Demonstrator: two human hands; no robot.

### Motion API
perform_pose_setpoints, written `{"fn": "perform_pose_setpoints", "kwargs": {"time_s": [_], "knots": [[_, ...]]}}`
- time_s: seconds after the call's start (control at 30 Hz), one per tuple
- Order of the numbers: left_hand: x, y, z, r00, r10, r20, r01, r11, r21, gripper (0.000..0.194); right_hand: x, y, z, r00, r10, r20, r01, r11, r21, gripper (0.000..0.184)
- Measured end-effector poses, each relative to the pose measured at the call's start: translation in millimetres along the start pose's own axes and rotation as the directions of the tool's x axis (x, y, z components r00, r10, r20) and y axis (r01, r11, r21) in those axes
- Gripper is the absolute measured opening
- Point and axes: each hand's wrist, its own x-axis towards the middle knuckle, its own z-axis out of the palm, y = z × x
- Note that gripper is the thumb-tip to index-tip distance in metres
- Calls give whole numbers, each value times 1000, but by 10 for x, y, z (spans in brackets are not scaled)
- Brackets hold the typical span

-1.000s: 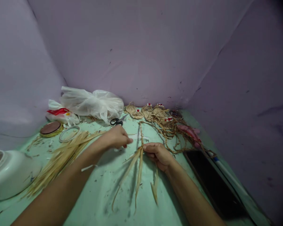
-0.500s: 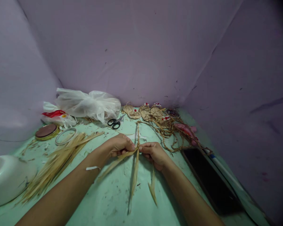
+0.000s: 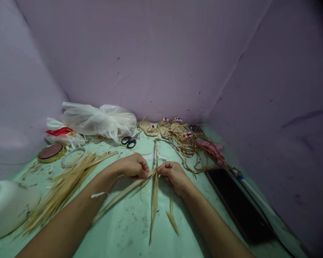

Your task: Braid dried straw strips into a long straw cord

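A thin braid [image 3: 157, 154] of dried plant fibre runs toward me over the green table and splits into loose strips between my hands. My left hand [image 3: 136, 166] is closed, pinching a pale strip [image 3: 121, 195] that trails down to the left. Pinched at the braid's lower end, my right hand [image 3: 173, 175] holds another strip [image 3: 172, 218], whose tail hangs below the fingers. Between the two hands a middle strip [image 3: 154, 208] lies straight toward me, held by neither hand. The fingertips hide the exact crossing point of the strips.
Left lie a bundle of dry strips [image 3: 67, 190], a tape roll [image 3: 62, 162], a round tin [image 3: 51, 152] and a white container [image 3: 10, 208]. Behind are a plastic bag [image 3: 99, 120], scissors [image 3: 130, 140] and woven beaded pieces [image 3: 164, 129]. A dark phone-like slab [image 3: 239, 204] lies right.
My left hand has slid slightly left and away from the braid's end, drawing its strip out straighter. The right hand stays at the braid's end. The whole view has shifted a little.
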Motion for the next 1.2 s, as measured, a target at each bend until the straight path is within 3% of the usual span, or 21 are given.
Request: {"fn": "perform_pose_setpoints", "kwargs": {"time_s": [0.17, 0.3, 0.4, 0.53, 0.63, 0.8, 0.93, 1.03, 1.2], "knots": [[28, 17, 60, 1000, 27, -10, -28, 999, -35, 27, 3, 5, 4, 1000, -13, -6, 13, 1000, -3, 7], [106, -9, 137, 991, 34, -128, -45, 995, -86, 17, 4, 14, 6, 999, -32, 5, 32, 999, 1, 6], [114, -9, 146, 990, 23, -139, -40, 992, -121, 9, -10, 0, 17, 1000, -15, -3, 15, 1000, -14, 5], [79, 16, 121, 994, 22, -105, -33, 994, -105, 19, -14, -8, 29, 1000, -15, -20, 15, 1000, -13, 6], [95, 0, 111, 997, -50, -52, 43, 991, -129, 31, 7, 18, 28, 999, -38, -36, 39, 999, 18, 7], [188, -72, 112, 991, -117, 70, 134, 931, -340, 24, 31, 60, 27, 997, -54, -48, 58, 996, 70, 8], [247, -112, 117, 980, -155, 125, 192, 902, -388, 24, 15, 55, 30, 997, -58, -42, 62, 993, 98, 9], [257, -108, 145, 984, -167, 62, 178, 908, -380, 19, 9, 57, 34, 997, -63, -45, 67, 994, 92, 9], [232, -42, 223, 971, -162, -175, 99, 941, -323, 10, 45, 104, 57, 991, -132, -30, 133, 989, 57, 12]]}}
